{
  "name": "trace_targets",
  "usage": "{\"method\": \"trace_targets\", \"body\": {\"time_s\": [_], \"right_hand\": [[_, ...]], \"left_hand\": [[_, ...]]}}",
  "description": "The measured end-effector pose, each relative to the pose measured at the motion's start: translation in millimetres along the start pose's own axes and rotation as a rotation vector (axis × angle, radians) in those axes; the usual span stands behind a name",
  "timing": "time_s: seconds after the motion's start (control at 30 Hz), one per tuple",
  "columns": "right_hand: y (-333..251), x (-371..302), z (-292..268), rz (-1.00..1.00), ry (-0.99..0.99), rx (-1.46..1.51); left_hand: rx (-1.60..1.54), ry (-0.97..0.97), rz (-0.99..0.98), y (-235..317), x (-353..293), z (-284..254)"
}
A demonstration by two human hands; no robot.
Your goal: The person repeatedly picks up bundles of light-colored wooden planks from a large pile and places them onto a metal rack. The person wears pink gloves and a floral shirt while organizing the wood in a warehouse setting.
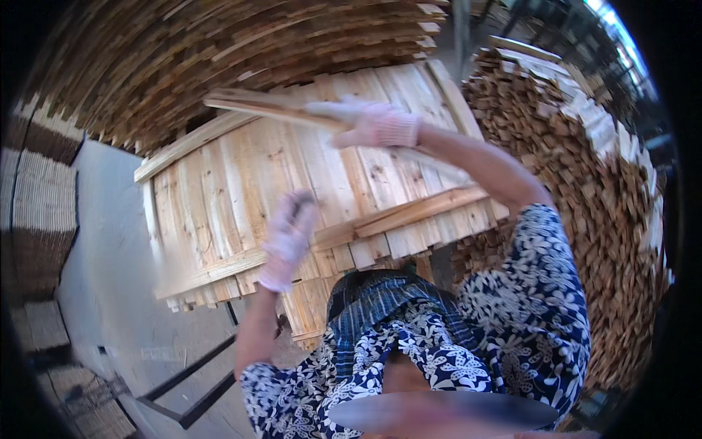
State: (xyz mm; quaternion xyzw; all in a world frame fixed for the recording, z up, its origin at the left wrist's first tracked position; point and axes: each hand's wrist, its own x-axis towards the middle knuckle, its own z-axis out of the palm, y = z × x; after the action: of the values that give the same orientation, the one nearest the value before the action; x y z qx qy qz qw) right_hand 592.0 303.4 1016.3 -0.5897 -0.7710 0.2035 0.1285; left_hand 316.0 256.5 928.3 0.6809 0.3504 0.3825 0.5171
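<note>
My right hand (pixel 382 124), in a white work glove, reaches across the far part of a layer of pale boards (pixel 256 168). It is closed on a thin wooden strip (pixel 270 110), whose far end points left; motion blurs it, and I cannot tell whether more than one strip is in the grip. My left hand (pixel 287 238), gloved too, hovers above the near side of the boards beside a lengthwise wooden batten (pixel 395 218). Blur smears its fingers, and a dark patch shows at their tips.
A tall stack of wooden slats (pixel 241 44) rises at the far side. Another big pile of cut wood (pixel 585 212) stands close on the right. Bundled stacks (pixel 44 197) line the left across a grey floor (pixel 110 219). A dark metal frame (pixel 194 399) juts out at lower left.
</note>
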Motion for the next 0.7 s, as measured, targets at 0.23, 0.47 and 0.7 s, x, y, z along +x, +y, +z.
{"method": "trace_targets", "body": {"time_s": [0.23,0.47,0.7], "right_hand": [[99.2,-11.7,-36.5,-0.129,0.160,-0.807],[135.3,4.4,-20.2,-0.059,0.109,-0.589],[129.6,25.1,-33.1,-0.070,0.167,-0.717]], "left_hand": [[1.315,0.242,0.351,2.2,147.9,-202.8],[1.647,-0.127,-0.061,14.7,233.1,-193.3],[1.636,-0.217,-0.052,0.8,249.6,-189.4]]}}
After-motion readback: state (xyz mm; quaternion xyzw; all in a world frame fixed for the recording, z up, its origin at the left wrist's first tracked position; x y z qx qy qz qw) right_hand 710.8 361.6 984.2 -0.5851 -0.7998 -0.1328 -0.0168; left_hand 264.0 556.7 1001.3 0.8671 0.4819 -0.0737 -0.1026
